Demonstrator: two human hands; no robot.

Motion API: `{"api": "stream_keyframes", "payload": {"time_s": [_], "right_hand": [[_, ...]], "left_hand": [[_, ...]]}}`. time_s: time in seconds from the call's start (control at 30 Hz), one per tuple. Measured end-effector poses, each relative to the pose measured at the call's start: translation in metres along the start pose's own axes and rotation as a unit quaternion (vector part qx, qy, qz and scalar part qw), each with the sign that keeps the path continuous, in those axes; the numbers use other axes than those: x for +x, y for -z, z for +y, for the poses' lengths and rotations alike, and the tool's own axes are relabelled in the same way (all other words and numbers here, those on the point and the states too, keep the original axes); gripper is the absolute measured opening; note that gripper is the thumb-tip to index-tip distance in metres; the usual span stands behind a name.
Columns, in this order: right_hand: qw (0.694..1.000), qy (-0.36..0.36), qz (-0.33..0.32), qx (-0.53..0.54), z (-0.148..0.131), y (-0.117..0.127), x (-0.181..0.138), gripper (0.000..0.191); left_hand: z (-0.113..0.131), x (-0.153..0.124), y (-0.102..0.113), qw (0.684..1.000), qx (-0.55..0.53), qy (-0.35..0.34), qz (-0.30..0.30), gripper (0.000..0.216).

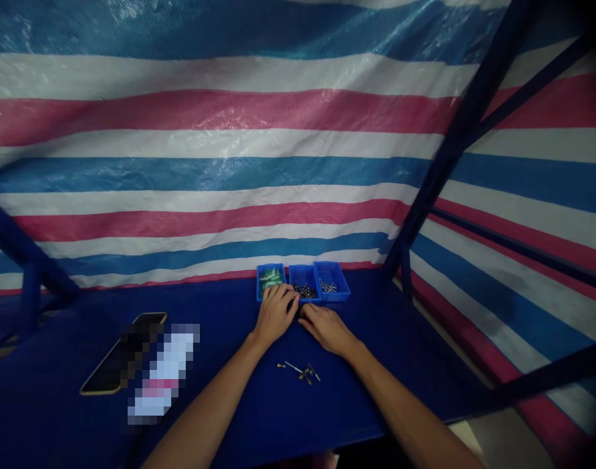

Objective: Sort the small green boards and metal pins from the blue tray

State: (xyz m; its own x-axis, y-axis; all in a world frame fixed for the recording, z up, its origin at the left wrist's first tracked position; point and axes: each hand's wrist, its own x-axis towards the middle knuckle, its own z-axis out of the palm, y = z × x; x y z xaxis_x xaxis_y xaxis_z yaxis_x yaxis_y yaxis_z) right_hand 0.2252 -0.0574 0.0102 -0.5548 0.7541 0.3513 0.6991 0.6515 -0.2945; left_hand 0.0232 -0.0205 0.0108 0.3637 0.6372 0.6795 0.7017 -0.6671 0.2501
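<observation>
Three small blue bins stand in a row at the back of the blue table. The left bin holds green-and-white packets, the middle bin dark and shiny small metal parts, the right bin silvery screw-like pieces. My left hand is at the front of the left and middle bins, fingers bent and closed toward the thumb. My right hand rests just in front of the middle bin, fingers curled in. Whatever either hand grips is too small or hidden. Nearer me lie several loose screws and brass-coloured pieces.
A phone lies on the table at left, beside a blurred white-and-pink item. Blue metal frame posts rise at right and left. Striped plastic sheeting hangs behind and along the right side.
</observation>
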Motion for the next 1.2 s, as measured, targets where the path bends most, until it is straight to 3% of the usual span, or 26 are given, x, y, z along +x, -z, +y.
{"api": "stream_keyframes", "payload": {"time_s": [0.33, 0.53, 0.67, 0.93, 1.2], "right_hand": [[0.994, -0.033, 0.097, 0.043, 0.006, 0.001, -0.001, 0.018], [0.969, -0.114, 0.217, -0.011, 0.020, 0.001, 0.000, 0.020], [0.949, -0.169, 0.261, -0.046, 0.028, -0.001, -0.001, 0.019], [0.940, -0.186, 0.280, -0.052, 0.029, 0.000, -0.001, 0.023], [0.937, -0.214, 0.260, -0.091, 0.027, 0.003, -0.002, 0.027]], "left_hand": [[0.000, 0.000, 0.001, 1.000, -0.001, -0.002, 0.000, 0.020], [0.001, 0.000, 0.001, 1.000, -0.007, 0.004, 0.001, 0.021], [0.001, 0.000, 0.001, 1.000, -0.003, 0.005, 0.000, 0.021], [0.001, 0.000, 0.001, 1.000, -0.003, 0.004, 0.000, 0.021], [0.001, 0.000, 0.001, 1.000, -0.006, 0.002, 0.001, 0.022]]}}
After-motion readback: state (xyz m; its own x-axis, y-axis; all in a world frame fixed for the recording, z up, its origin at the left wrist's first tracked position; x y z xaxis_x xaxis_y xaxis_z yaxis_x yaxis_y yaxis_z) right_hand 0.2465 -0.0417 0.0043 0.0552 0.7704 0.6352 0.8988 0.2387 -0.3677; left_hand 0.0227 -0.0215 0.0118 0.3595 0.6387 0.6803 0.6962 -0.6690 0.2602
